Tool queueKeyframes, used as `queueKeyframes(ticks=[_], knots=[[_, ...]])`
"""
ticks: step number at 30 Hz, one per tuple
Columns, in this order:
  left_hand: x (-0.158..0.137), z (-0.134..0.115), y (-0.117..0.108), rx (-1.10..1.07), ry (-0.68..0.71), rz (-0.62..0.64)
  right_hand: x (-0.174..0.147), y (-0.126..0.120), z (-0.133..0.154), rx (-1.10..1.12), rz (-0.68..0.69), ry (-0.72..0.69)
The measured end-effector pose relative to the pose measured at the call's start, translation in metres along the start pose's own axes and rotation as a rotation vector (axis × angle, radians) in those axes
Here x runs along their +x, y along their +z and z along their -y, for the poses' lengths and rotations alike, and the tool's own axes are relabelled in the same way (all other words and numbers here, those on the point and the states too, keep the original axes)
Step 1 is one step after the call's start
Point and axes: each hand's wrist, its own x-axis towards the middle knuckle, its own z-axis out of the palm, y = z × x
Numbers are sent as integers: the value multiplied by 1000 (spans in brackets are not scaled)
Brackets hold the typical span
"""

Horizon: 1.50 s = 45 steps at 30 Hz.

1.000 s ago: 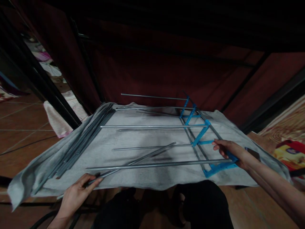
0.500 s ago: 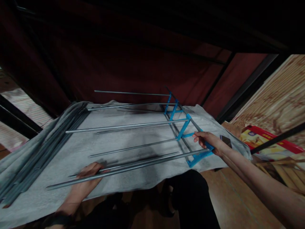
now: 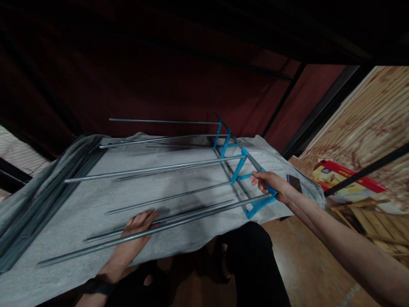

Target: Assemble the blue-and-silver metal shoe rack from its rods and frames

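Note:
A rack-like frame of grey metal tubes and blue plastic connectors (image 3: 238, 168) lies on its side, its long tubes pointing left. My right hand (image 3: 270, 183) is closed on the frame's near blue corner connector, with the thumb and fingertips towards the left. Beneath the frame's long front tube (image 3: 198, 219) my left hand (image 3: 139, 226) is closed over a loose metal tube (image 3: 104, 236) that lies on the cloth. The front tube crosses in front of that hand and hides part of it.
Grey cloth (image 3: 172, 179) covers the work surface. A bundle of dark grey tubes (image 3: 60, 196) lies at the left. A phone (image 3: 294, 182) sits near the right edge. Beyond are a red and yellow box (image 3: 347, 177) and a wooden slatted piece (image 3: 377, 221).
My left hand has slid right along the loose tube. The view has shifted a little, so the frame appears slightly further left. My right hand keeps its hold on the connector.

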Motion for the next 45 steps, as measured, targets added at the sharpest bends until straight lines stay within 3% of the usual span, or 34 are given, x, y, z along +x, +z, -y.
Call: queueKeyframes(ticks=[6, 10, 13, 22, 27, 35, 45], knots=[[39, -59, 25, 36, 71, -57, 1, -2, -3, -8, 3, -44], [49, -99, 36, 34, 224, -72, 1, -2, -3, -37, -10, -56], [52, -115, 40, 32, 274, -39, -2, 0, -1, -65, -31, -57], [59, -131, 75, 9, 276, -23, -5, 2, 4, -152, -121, -104], [61, -137, 88, 29, 274, -48, -7, 5, 10, -148, -90, -16], [61, -143, 77, 5, 184, -40, -11, 5, 11, -25, -107, 10], [53, -148, 64, 36, 127, -25, -2, -2, 5, 202, -22, 56]])
